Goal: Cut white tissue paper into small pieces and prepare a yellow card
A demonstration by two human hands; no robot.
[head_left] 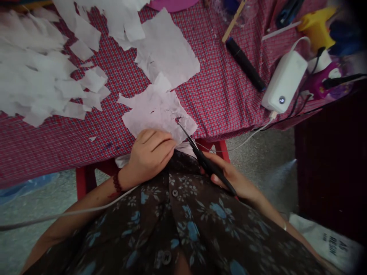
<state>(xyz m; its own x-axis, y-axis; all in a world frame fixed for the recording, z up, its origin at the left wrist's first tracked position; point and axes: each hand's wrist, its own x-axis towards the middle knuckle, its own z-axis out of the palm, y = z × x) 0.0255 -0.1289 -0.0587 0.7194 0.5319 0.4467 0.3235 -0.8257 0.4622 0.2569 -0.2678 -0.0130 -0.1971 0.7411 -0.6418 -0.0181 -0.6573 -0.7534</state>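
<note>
A thin white sheet (155, 109) with ragged edges and small holes lies at the table's front edge; I cannot tell if it is paper or cloth. My left hand (151, 152) rests at its near edge, fingers bent together and gripping it, thumb hidden. Black-handled scissors (212, 166) are in my right hand (229, 173), their handles pointing toward my body. The blade tips reach a small torn hole in the right part of the sheet, where the red tablecloth shows through.
More white sheets (169, 49) and a pile of torn white pieces (34, 72) cover the checked tablecloth (218, 84). To the right are a black marker (245, 65), a wooden stick (233, 21), a white power bank (285, 76) with cables, and a yellow glue gun (318, 28).
</note>
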